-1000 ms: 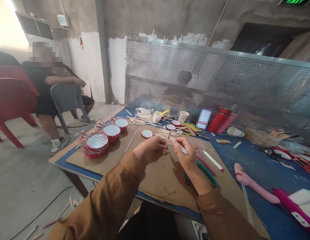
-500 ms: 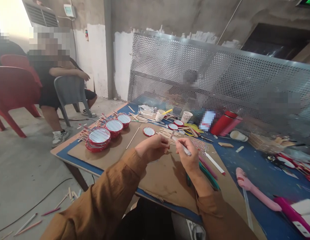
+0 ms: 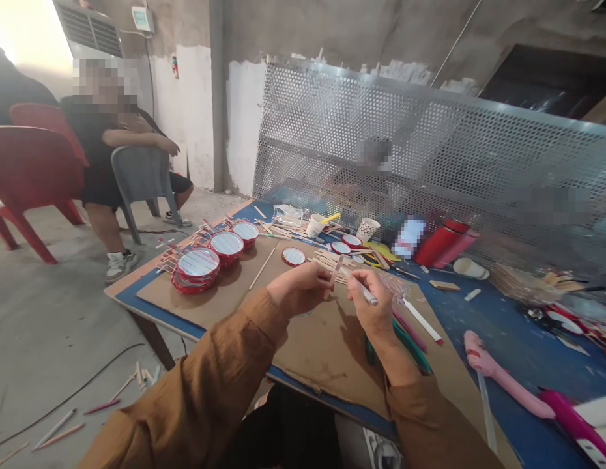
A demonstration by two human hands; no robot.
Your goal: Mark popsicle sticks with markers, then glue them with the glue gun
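Note:
My left hand (image 3: 307, 286) is closed on a small wooden stick (image 3: 335, 272), held upright above the cardboard (image 3: 313, 352). Just to its right, my right hand (image 3: 371, 303) grips a white marker (image 3: 366, 294), its front end pointing at the stick. Behind both hands lies a pile of loose wooden sticks (image 3: 322, 260). A small red-rimmed drum (image 3: 294, 256) lies flat beyond my left hand. A white pen with a red end (image 3: 424, 322) and teal-handled scissors (image 3: 411, 345) rest beside my right forearm.
Several red drums with stick frames (image 3: 198, 262) stand at the table's left. Paper cups (image 3: 368, 228) and a red bottle (image 3: 440, 241) are at the back. A pink glue gun (image 3: 511, 381) lies right. A person (image 3: 131, 137) sits on a grey chair (image 3: 144, 174) beyond the table.
The whole view has shifted slightly. My right hand and the marker have drawn a little away from the stick; my left hand keeps its hold.

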